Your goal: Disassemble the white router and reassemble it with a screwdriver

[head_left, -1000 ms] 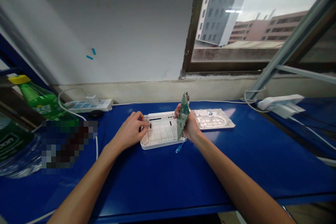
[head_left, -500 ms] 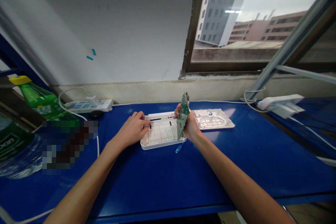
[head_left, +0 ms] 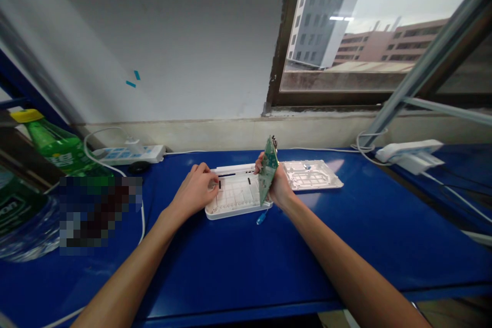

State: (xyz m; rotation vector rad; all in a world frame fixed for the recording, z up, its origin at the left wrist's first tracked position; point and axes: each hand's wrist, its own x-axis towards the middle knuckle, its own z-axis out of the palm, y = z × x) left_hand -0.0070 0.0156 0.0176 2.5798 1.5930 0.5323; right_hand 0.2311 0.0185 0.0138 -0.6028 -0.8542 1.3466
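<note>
My left hand rests at the left end of a white plastic case half, its fingers curled over the rim and near short black slots. My right hand holds a green circuit board upright on edge above the case's right end. The board's face is turned away to the side, so its parts are hard to make out. A second white plastic case half lies just to the right. A small blue plug lies by the front of the first case.
The items lie on a blue workbench. To the left stand a green-capped bottle, a large water bottle and a power strip. A blurred patch hides part of that side. A white power strip and cables lie right.
My left hand has shifted slightly to the right along the case. My right hand and the green circuit board have stayed nearly still.
</note>
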